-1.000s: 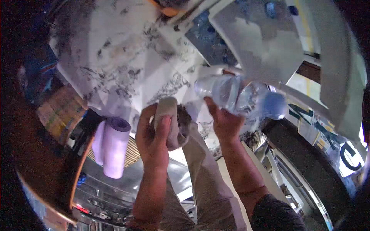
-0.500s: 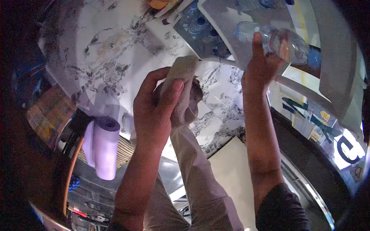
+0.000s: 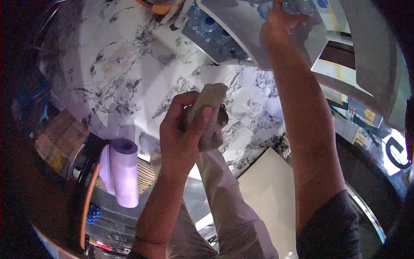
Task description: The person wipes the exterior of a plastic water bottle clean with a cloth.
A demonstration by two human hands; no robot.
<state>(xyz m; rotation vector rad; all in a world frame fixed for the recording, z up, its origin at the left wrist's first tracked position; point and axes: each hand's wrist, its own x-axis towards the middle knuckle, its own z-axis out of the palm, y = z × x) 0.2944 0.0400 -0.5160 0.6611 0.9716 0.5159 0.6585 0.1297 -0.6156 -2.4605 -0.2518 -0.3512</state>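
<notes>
Overhead, the right hand (image 3: 276,26) wraps its fingers around a clear water bottle (image 3: 297,6) up at the grey shelf (image 3: 241,26), while the left hand (image 3: 183,138) clamps a folded cloth (image 3: 209,101) chest-high, kept ready over the marbled floor (image 3: 129,73).

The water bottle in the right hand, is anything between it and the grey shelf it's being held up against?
Nothing visible. The right hand holds the water bottle directly over the grey shelf, at the frame's top edge. The left hand grips a folded cloth lower down, clear of it.
</notes>
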